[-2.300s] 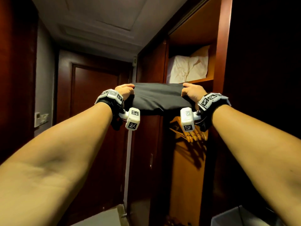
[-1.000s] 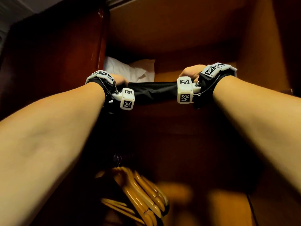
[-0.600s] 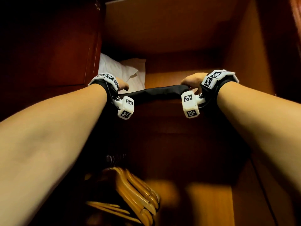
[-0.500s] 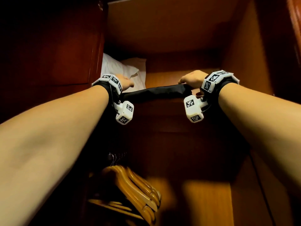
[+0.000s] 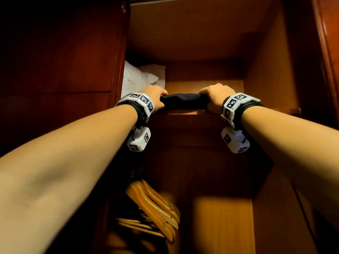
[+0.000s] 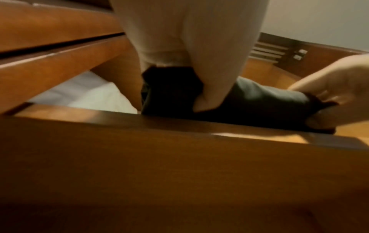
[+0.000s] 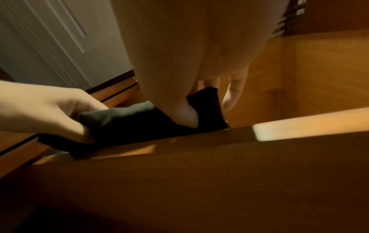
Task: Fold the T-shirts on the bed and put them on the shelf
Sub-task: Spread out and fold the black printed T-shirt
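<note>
A folded black T-shirt [image 5: 183, 103] lies across the front edge of the high wooden shelf [image 5: 201, 85] inside the wardrobe. My left hand [image 5: 156, 99] grips its left end and my right hand [image 5: 216, 98] grips its right end, thumbs under the cloth. In the left wrist view the T-shirt [image 6: 249, 102] rests on the shelf lip [image 6: 199, 126] with my thumb pressed into it. The right wrist view shows the same T-shirt [image 7: 139, 124] pinched at both ends above the shelf lip [image 7: 299, 126].
A white pillow [image 5: 139, 77] fills the shelf's left rear corner, just beyond my left hand. Bare shelf extends to the right. Several wooden hangers [image 5: 154, 206] hang below the shelf. Dark wardrobe walls [image 5: 64, 52] close in on both sides.
I stepped up to the wardrobe and raised the T-shirt. Both hands have pushed it forward and down onto the shelf's front edge, and my hands sit closer together.
</note>
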Available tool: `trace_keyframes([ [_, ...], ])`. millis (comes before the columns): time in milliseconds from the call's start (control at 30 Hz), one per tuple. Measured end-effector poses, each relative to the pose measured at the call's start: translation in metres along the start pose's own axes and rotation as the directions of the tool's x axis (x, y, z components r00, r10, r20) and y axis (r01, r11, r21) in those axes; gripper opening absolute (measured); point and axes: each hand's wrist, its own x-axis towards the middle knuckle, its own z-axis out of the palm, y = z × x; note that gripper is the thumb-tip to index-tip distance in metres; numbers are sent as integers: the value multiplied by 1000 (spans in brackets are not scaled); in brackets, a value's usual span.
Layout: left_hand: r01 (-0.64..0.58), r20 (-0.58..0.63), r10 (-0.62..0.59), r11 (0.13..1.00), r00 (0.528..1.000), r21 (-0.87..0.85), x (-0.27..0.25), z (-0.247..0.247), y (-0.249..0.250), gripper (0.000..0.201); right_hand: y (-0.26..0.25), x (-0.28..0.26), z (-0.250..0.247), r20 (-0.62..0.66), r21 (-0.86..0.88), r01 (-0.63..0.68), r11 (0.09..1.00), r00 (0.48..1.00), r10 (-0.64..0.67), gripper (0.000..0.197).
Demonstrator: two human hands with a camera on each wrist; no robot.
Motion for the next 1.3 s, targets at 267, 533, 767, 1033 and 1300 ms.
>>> trace_keyframes([
  [267,156,84,-163,984,983,83,14,12,-7,24,-23,17,8,81,56,-34,998,996,30,26],
  [533,89,153,-52,965,987,-248,1,10,0,23,-51,16,10,266,198,-58,978,964,3,26],
  [767,167,240,-123,971,963,-173,-10,10,-11,32,-65,23,18,307,237,-87,968,952,10,38],
  [1033,187,198,-143,956,970,-224,-12,25,-35,31,-88,30,29,315,229,-98,968,949,22,38],
  [1300,58,16,-57,898,998,-437,-30,14,11,37,-72,-11,7,115,234,-32,972,993,5,37],
])
